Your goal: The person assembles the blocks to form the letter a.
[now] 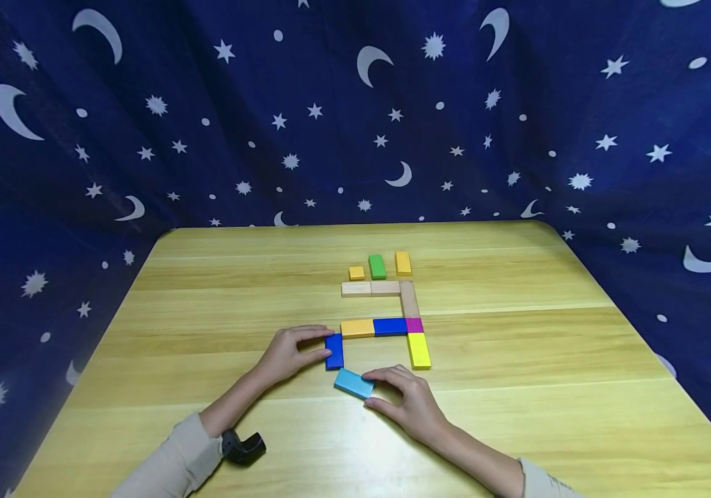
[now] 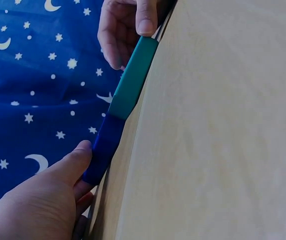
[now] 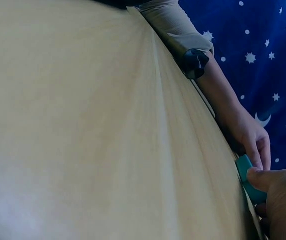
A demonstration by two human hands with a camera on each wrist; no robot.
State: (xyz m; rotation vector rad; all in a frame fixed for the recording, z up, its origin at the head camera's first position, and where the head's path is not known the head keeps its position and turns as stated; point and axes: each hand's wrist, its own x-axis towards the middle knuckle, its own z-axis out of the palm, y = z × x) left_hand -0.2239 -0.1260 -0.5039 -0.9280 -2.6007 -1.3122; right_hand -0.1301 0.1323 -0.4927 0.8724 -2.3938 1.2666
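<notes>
In the head view my left hand point(image 1: 293, 353) holds a dark blue wooden block point(image 1: 334, 351) at its left side, thumb on the long edge and fingertips at the far corner. My right hand point(image 1: 408, 404) pinches a light blue block point(image 1: 353, 383) between thumb and fingers at its right end. That block lies slanted, its left end close to the near end of the dark blue one. The left wrist view shows the dark blue block point(image 2: 104, 145) end to end with the light blue block point(image 2: 134, 77), which looks teal there.
Touching blocks run from an orange block point(image 1: 357, 328) through a blue block point(image 1: 389, 327) to a magenta block point(image 1: 414, 325), with a yellow block point(image 1: 419, 351) nearer me. Plain wood blocks point(image 1: 386, 288) continue behind. A green block point(image 1: 377, 267) stands between two orange ones farther back.
</notes>
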